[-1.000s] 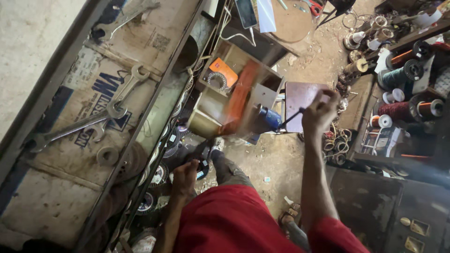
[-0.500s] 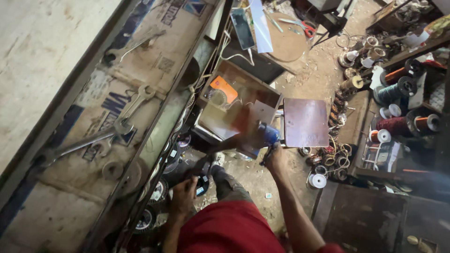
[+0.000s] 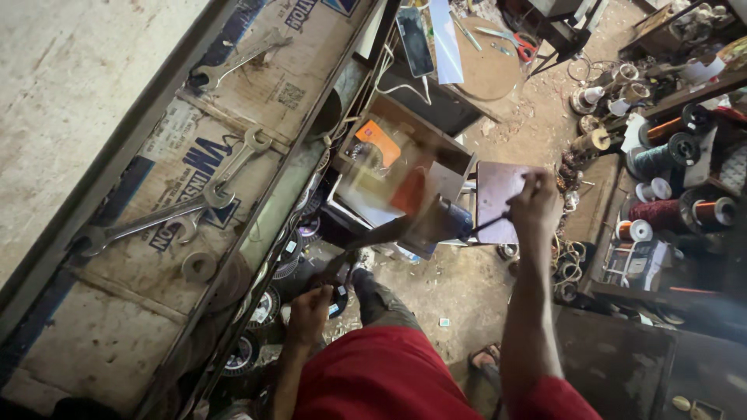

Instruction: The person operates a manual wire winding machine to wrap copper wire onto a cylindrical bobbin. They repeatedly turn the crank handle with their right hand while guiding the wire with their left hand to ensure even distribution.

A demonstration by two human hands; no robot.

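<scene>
Right hand (image 3: 535,204) raised in front of a flat purplish plate (image 3: 498,198), grip clamped on the end of a thin dark rod (image 3: 489,225). Rod's long axis runs down-left from the fist, free end pointing toward a blue-ended part (image 3: 455,219) of a motion-blurred winding rig (image 3: 397,194). Left hand (image 3: 310,311) low, near stacked discs (image 3: 257,311) under the shelf edge; its grip cannot be told. Spanners (image 3: 194,202) lie on cardboard (image 3: 156,233) along the left surface. Wire spools (image 3: 661,159) at right.
</scene>
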